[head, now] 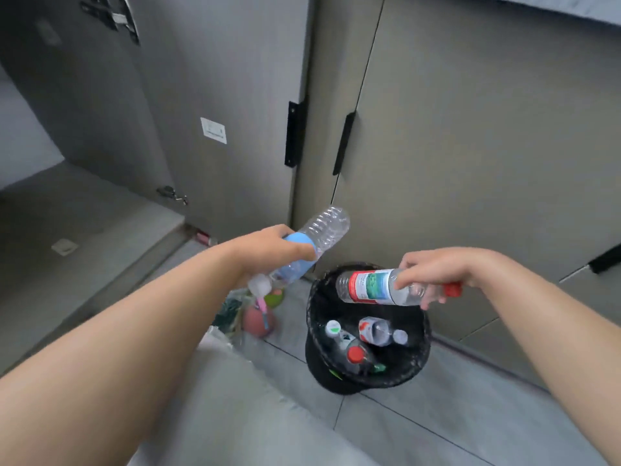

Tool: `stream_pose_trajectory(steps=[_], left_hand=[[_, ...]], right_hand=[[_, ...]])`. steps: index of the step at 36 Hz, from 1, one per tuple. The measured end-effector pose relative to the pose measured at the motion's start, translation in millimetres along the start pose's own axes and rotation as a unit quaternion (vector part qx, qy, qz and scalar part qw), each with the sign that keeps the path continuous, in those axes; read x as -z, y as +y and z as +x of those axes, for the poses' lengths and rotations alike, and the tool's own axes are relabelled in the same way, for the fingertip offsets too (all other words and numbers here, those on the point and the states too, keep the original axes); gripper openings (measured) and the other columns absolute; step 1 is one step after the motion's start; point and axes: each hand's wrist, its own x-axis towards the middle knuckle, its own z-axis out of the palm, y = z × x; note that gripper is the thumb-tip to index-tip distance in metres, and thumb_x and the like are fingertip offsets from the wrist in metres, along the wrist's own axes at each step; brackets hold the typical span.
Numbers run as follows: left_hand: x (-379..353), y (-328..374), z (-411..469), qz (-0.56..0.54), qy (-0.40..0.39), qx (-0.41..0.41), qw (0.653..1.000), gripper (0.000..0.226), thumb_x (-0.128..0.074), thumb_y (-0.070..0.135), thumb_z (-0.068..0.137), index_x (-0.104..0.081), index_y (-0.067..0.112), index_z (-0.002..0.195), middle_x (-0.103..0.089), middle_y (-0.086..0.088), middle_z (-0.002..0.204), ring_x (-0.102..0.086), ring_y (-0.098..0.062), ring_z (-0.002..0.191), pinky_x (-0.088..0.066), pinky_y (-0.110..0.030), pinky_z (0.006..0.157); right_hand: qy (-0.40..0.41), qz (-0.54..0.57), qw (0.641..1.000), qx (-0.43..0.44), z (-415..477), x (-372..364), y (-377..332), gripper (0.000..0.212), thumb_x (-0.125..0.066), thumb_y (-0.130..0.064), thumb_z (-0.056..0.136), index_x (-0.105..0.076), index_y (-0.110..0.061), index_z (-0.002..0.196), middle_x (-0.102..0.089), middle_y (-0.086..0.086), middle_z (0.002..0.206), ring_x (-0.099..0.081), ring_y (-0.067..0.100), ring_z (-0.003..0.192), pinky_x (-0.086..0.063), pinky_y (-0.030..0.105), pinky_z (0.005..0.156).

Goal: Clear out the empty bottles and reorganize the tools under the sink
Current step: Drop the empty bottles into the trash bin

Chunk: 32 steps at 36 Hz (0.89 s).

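While left hand (268, 248) grips blue-label bottle (327, 227), right hand (440, 267) pinches red-cap bottle (366, 286) over bin (327, 381).

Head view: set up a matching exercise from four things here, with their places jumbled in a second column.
1 blue-label bottle
2 red-label bottle
3 bin
4 white sticker

A on a cabinet door
B in the right hand, above the bin
C on the floor, bottles inside
D in the left hand

Pairs: 1-D, 2-B, 3-C, 4-A
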Motion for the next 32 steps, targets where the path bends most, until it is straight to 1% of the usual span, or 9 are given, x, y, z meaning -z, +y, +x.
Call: stream_pose_trajectory(steps=[4, 7, 10, 16, 21, 23, 25, 27, 32], left_hand=[[-31.3, -3.5, 1.1, -0.067, -0.016, 0.029, 0.997, 0.041, -0.073, 0.032, 0.080, -0.055, 0.025, 0.117, -0.065, -0.014, 0.106, -0.061, -0.025, 0.056, -0.050, -0.027, 0.046], [-38.6, -14.0, 1.9, -0.064, 0.010, 0.012, 0.998, 0.041, -0.073, 0.033, 0.085, -0.053, 0.027, 0.120, -0.063, -0.009, 0.107, -0.063, -0.017, 0.052, -0.049, -0.025, 0.044], [-34.8, -22.6, 4.4, -0.048, 0.038, -0.011, 0.998, 0.043, -0.077, 0.042, 0.083, -0.055, 0.031, 0.118, -0.064, -0.003, 0.105, -0.065, -0.011, 0.062, -0.050, -0.020, 0.045], [-31.3, -35.0, 6.7, -0.040, 0.041, -0.014, 0.998, 0.039, -0.081, 0.055, 0.075, -0.061, 0.040, 0.105, -0.066, 0.006, 0.103, -0.067, 0.002, 0.058, -0.047, -0.011, 0.047], [-38.5, -39.0, 7.5, -0.030, 0.039, -0.004, 0.999, 0.049, -0.073, 0.065, 0.075, -0.058, 0.037, 0.113, -0.064, 0.006, 0.106, -0.071, -0.001, 0.065, -0.051, -0.016, 0.049], [-41.0, -36.9, 6.7, -0.025, 0.048, -0.005, 0.999, 0.053, -0.069, 0.067, 0.077, -0.054, 0.035, 0.116, -0.063, 0.006, 0.106, -0.069, 0.003, 0.063, -0.050, -0.017, 0.050], [-44.3, -33.9, 5.2, -0.027, 0.064, -0.018, 0.997, 0.051, -0.068, 0.066, 0.078, -0.052, 0.035, 0.116, -0.064, 0.006, 0.103, -0.067, 0.004, 0.059, -0.048, -0.013, 0.047], [-48.7, -31.5, 4.1, -0.032, 0.067, -0.031, 0.997, 0.054, -0.069, 0.065, 0.077, -0.049, 0.035, 0.117, -0.067, 0.004, 0.102, -0.071, -0.004, 0.060, -0.052, -0.019, 0.053], [-59.8, -29.6, 1.3, 0.047, 0.060, -0.094, 0.993, 0.067, -0.078, 0.059, 0.074, -0.041, 0.029, 0.122, -0.066, 0.002, 0.102, -0.072, -0.016, 0.082, -0.061, -0.034, 0.074]], right_hand=[[0.010, -0.036, 0.999, -0.014, 31.4, -40.9, 12.1, 0.033, -0.062, -0.029, 0.073, -0.053, -0.009, 0.097, -0.060, 0.013, 0.074, -0.059, 0.026, 0.054, -0.039, 0.022, 0.043], [0.076, -0.030, 0.997, -0.002, 62.9, -75.3, 14.9, 0.032, -0.065, -0.026, 0.077, -0.054, -0.007, 0.100, -0.065, 0.013, 0.093, -0.064, 0.029, 0.066, -0.056, 0.036, 0.053], [0.114, 0.002, 0.993, 0.016, 89.2, -105.1, 18.4, 0.033, -0.068, -0.030, 0.081, -0.051, -0.015, 0.105, -0.062, 0.010, 0.103, -0.064, 0.026, 0.078, -0.053, 0.033, 0.053], [0.137, 0.005, 0.990, 0.016, 123.2, -137.8, 21.8, 0.051, -0.062, -0.032, 0.090, -0.046, -0.018, 0.137, -0.048, 0.016, 0.132, -0.058, 0.031, 0.107, -0.046, 0.031, 0.081], [0.252, 0.153, 0.954, 0.052, 101.5, -126.4, -1.8, 0.018, -0.057, -0.026, 0.091, -0.067, -0.021, 0.105, -0.064, 0.005, 0.115, -0.063, 0.025, 0.101, -0.051, 0.035, 0.087], [0.189, 0.361, 0.910, 0.073, 80.8, -120.3, -20.2, 0.021, -0.055, -0.029, 0.096, -0.069, -0.018, 0.106, -0.070, 0.007, 0.109, -0.069, 0.024, 0.093, -0.055, 0.035, 0.081], [0.050, 0.558, 0.821, 0.114, 58.4, -117.0, -35.7, 0.035, -0.052, -0.040, 0.101, -0.058, -0.012, 0.122, -0.067, 0.017, 0.116, -0.073, 0.031, 0.094, -0.061, 0.042, 0.077], [-0.033, 0.632, 0.759, 0.154, 41.9, -114.0, -47.1, 0.043, -0.056, -0.050, 0.098, -0.051, -0.017, 0.126, -0.065, 0.021, 0.122, -0.073, 0.038, 0.099, -0.060, 0.050, 0.078], [-0.068, 0.620, 0.751, 0.215, 28.7, -109.3, -77.2, 0.053, -0.066, -0.047, 0.092, -0.061, -0.009, 0.129, -0.071, 0.018, 0.117, -0.071, 0.036, 0.097, -0.059, 0.052, 0.080]])
